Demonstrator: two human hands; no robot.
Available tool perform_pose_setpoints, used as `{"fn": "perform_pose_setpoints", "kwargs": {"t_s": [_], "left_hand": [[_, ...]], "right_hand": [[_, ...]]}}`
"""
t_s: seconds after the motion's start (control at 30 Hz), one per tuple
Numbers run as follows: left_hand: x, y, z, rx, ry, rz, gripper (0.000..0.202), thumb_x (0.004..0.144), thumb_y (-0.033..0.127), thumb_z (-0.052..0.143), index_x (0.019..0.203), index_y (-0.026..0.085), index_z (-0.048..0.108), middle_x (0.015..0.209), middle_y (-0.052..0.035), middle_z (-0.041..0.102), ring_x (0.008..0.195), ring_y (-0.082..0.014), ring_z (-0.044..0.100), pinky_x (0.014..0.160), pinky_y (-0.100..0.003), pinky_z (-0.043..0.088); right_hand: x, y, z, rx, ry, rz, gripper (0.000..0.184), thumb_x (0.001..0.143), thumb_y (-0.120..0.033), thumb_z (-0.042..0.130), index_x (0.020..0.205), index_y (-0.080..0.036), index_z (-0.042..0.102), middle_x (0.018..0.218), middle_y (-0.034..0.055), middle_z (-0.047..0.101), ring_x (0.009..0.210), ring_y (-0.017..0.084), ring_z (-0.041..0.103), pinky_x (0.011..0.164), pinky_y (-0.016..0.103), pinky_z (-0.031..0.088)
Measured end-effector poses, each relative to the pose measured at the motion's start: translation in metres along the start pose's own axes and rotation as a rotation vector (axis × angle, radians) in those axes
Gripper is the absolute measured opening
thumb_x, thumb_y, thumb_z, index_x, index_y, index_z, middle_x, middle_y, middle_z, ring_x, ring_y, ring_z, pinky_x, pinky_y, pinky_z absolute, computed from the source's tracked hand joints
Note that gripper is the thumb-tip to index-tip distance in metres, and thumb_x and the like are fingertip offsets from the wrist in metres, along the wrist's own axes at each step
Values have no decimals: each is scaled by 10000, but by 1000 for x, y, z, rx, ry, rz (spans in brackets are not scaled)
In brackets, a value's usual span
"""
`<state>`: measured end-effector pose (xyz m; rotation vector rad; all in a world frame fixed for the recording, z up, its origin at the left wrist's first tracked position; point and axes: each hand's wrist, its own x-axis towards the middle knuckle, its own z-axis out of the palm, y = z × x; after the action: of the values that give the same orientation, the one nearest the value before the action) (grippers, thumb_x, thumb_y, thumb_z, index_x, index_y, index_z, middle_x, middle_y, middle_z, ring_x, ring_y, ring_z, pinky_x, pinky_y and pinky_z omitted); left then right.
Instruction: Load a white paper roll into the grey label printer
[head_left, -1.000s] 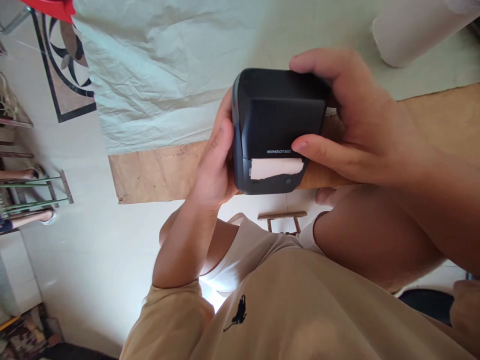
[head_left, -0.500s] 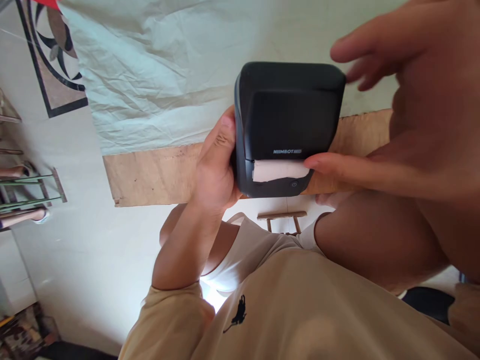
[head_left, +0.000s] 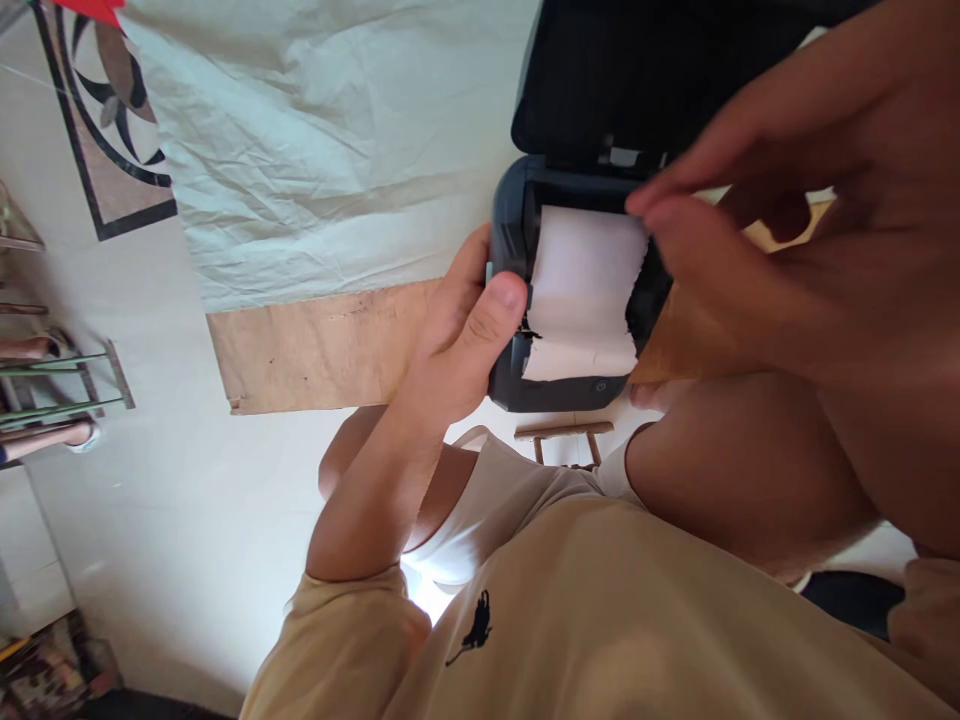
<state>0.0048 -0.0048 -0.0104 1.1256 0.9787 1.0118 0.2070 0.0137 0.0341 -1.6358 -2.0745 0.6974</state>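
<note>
My left hand [head_left: 465,345] grips the left side of a black label printer [head_left: 555,395], its thumb over the rim. The printer's lid [head_left: 600,80] is swung up, and its top runs out of view. Inside lies a white paper roll [head_left: 589,260], with a torn-edged end hanging over the front lip near the power button. At the roll's upper right corner, my right hand [head_left: 780,230] has its thumb and index fingertips pinched together. Whether they hold the paper's edge is hidden. Its other fingers are curled behind, partly in shadow.
Beneath the printer is a table with a wooden edge [head_left: 322,350] and a pale green cloth [head_left: 330,150]. A small wooden stool [head_left: 562,430] stands under it. At left are a green metal frame [head_left: 67,385] and another person's foot [head_left: 79,435].
The printer's lid has gone from closed to raised, exposing the paper roll. My right hand has moved from the printer's right side to the roll's corner. The left thumb has shifted onto the rim.
</note>
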Motion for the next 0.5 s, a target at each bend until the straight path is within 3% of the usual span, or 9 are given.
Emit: {"fn": "perform_pose_setpoints", "kwargs": {"t_s": [0.07, 0.17, 0.23, 0.37, 0.5], "left_hand": [[0, -1, -1, 26, -6, -2, 493, 910, 645, 436, 1155, 280, 659, 1066, -41, 683, 1132, -255, 653, 899, -344, 530], [0, -1, -2, 33, -12, -17, 502, 901, 655, 441, 1141, 274, 664, 1042, -39, 687, 1165, -279, 643, 864, -355, 546], [0, -1, -2, 31, -7, -22, 502, 909, 649, 424, 1140, 274, 664, 1031, -38, 684, 1179, -282, 637, 869, -361, 547], [-1, 1, -3, 36, -5, -39, 503, 918, 642, 414, 1156, 267, 650, 1094, -35, 669, 1209, -274, 619, 982, -382, 507], [-1, 7, -3, 32, -70, -91, 476, 888, 631, 513, 1150, 262, 660, 1113, -46, 669, 1180, -279, 633, 969, -373, 511]], "right_hand": [[3, 7, 4, -131, -51, -57, 369, 918, -557, 416, 1086, -299, 620, 855, -55, 596, 679, -7, 448, 616, 253, 312], [2, 17, 10, -187, -109, -105, 405, 936, -603, 356, 1181, -346, 551, 860, -55, 586, 669, 8, 434, 576, 251, 279], [0, 20, 12, -220, -87, -182, 428, 933, -628, 355, 1202, -346, 532, 873, -62, 591, 663, 10, 424, 565, 252, 240], [-6, 16, 11, -353, 52, -341, 317, 965, -522, 343, 1108, -321, 542, 795, -68, 580, 635, 30, 374, 578, 261, 125], [-10, 4, 7, -421, 86, -322, 279, 946, -499, 379, 1015, -281, 539, 719, -37, 526, 609, 52, 285, 570, 230, 102]]}}
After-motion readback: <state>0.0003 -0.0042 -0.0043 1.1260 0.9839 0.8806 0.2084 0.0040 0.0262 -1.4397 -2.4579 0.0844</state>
